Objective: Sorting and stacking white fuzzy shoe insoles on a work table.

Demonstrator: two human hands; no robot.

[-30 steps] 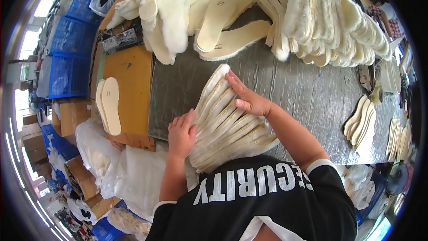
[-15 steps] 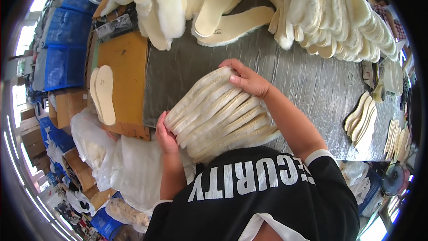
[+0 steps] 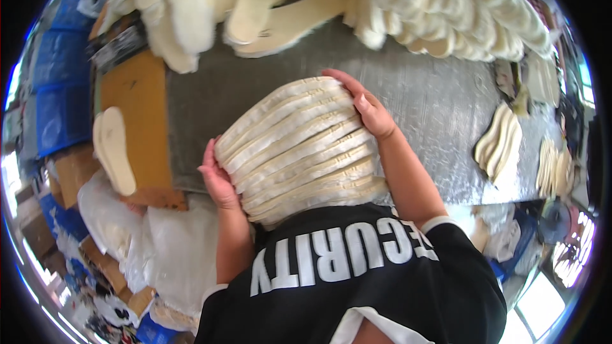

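Note:
A thick stack of cream fleece insoles (image 3: pixel 296 146), lying on edge, rests against my chest at the near edge of the table. My left hand (image 3: pixel 220 175) presses on the stack's left end, fingers along its side. At the other end my right hand (image 3: pixel 373 111) grips the far right corner, thumb on top and fingers behind. Between them the stack is clamped end to end, its layers showing as several wavy white and tan bands. Part of the near side is hidden by my black shirt.
Large piles of fleece insoles (image 3: pixel 446 13) line the far side of the grey table (image 3: pixel 421 70). A loose pair of insoles (image 3: pixel 115 150) lies on the orange board (image 3: pixel 137 95) at left. Smaller insole stacks (image 3: pixel 498 143) sit at right. Blue crates (image 3: pixel 62 114) stand beyond the board.
The stack has straightened and its layers line up more evenly between my hands. Both hands now sit flatter against its ends. The whole view has shifted a little.

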